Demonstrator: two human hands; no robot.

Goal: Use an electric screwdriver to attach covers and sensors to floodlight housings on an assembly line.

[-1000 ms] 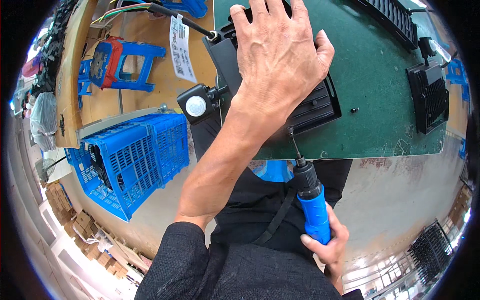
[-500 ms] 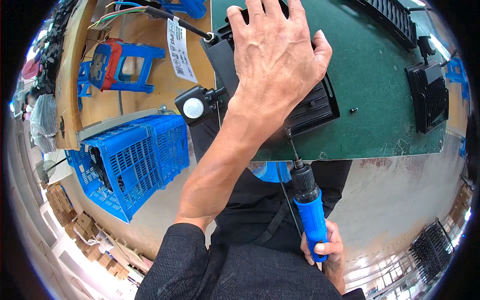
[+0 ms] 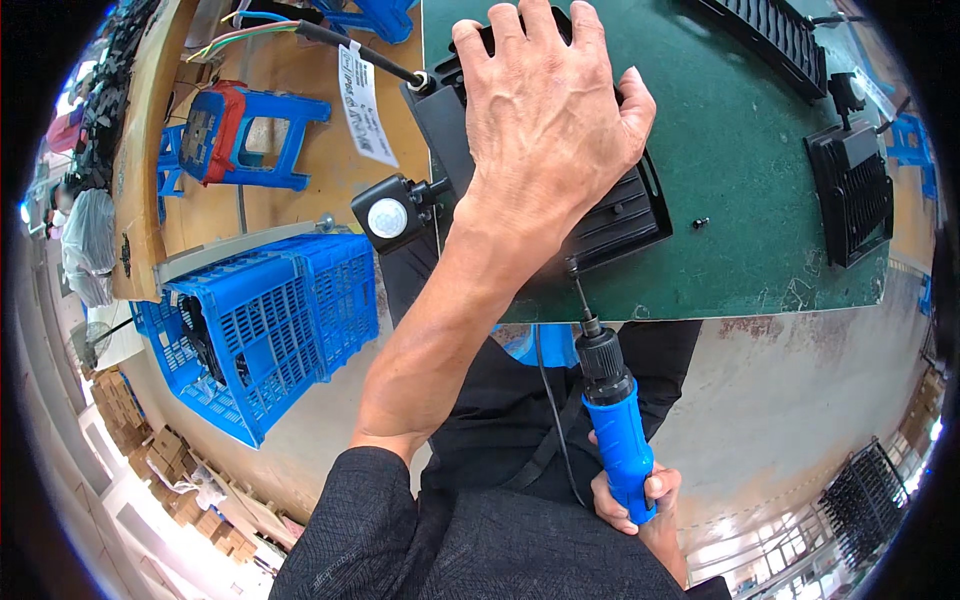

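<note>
My left hand [image 3: 545, 120] is spread over a black LED floodlight [image 3: 618, 226] and grips it against the green tabletop, covering much of its ribbed body. A motion sensor [image 3: 388, 216] with a white round lens juts from its left side. From the upper left corner runs a black cable [image 3: 365, 55] with bare coloured wires and a white label. My right hand [image 3: 640, 500] is wrapped round the lower end of a blue electric screwdriver [image 3: 618, 440]. Its bit points up to the floodlight's near edge; whether it touches a screw I cannot tell.
Small dark screws [image 3: 700, 223] lie on the green table [image 3: 750, 270]. Another floodlight [image 3: 850, 195] sits at the right, and a long black ribbed housing [image 3: 765, 40] at the far side. A blue plastic crate [image 3: 275, 325] and a blue stool [image 3: 250, 135] stand on the left.
The screwdriver and my right hand have shifted slightly left, and its cord has swung left. My left hand and the floodlight have barely moved.
</note>
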